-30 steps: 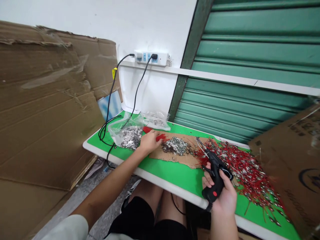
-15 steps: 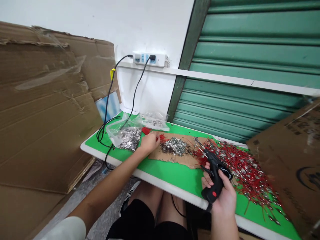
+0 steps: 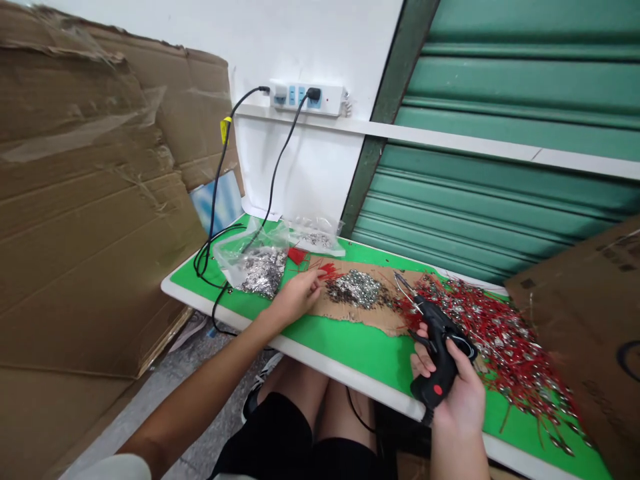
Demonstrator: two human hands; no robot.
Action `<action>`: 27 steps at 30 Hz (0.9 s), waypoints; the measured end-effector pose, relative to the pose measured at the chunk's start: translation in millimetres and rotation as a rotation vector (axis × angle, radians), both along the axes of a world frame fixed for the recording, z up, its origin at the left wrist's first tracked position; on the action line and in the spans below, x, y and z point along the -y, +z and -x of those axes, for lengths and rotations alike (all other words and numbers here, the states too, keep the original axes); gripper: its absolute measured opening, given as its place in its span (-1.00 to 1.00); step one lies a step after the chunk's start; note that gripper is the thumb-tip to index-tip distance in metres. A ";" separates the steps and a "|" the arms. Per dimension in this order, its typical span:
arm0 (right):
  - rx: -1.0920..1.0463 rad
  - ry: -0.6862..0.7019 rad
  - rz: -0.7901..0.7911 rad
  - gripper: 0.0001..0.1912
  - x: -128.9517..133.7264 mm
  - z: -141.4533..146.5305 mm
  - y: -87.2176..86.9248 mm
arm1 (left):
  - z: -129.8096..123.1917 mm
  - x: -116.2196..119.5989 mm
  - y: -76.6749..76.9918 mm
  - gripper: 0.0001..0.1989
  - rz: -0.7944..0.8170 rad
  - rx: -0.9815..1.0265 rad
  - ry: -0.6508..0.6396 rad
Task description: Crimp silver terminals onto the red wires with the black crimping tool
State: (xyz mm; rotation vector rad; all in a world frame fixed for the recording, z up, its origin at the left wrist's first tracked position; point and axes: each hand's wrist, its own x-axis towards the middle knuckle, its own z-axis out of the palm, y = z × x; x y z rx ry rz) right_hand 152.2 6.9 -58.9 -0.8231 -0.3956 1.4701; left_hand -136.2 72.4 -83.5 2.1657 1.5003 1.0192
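Right hand point(image 3: 463, 393) — grip wrapped round soldering gun point(image 3: 441, 357), left hand point(image 3: 296, 297) — near red wires point(image 3: 329, 270), hold unclear

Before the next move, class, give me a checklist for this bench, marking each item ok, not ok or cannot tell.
1. Black gun-shaped tool gripped in the right hand: ok.
2. Left hand apart from the tool's tip: ok.
3. Black plug seated in the power strip: ok.
4. Small metal pieces heaped on the cardboard strip: ok.
5. Black cable tidy: not ok, loosely looped on the green table.
6. Red strand pinched in the left hand: cannot tell, too small to see.
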 end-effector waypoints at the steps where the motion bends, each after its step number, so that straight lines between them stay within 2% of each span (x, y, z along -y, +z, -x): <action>1: -0.002 -0.005 0.007 -0.67 0.1 0.3 0.4 | 0.2 1.2 -1.5 -0.76 -0.023 -0.001 -0.014; 4: 0.002 -0.004 0.029 -0.69 0.6 1.7 1.8 | -0.2 4.7 -2.9 -0.83 -0.049 -0.076 0.002; 8: 0.041 0.000 0.016 -0.71 0.4 3.9 2.9 | -1.7 8.8 -0.2 -0.83 -0.048 -0.150 0.056; 13: 0.079 0.027 -0.008 -0.75 0.5 5.6 3.0 | -0.4 9.9 1.1 -0.84 -0.027 -0.152 0.092; 20: 0.160 0.013 0.035 -0.67 1.4 8.3 4.5 | 1.3 11.3 2.2 -0.86 0.012 -0.159 0.108; 27: 0.368 0.136 0.068 -0.69 -4.2 24.4 7.1 | 2.0 11.9 1.8 -0.86 0.008 -0.179 0.101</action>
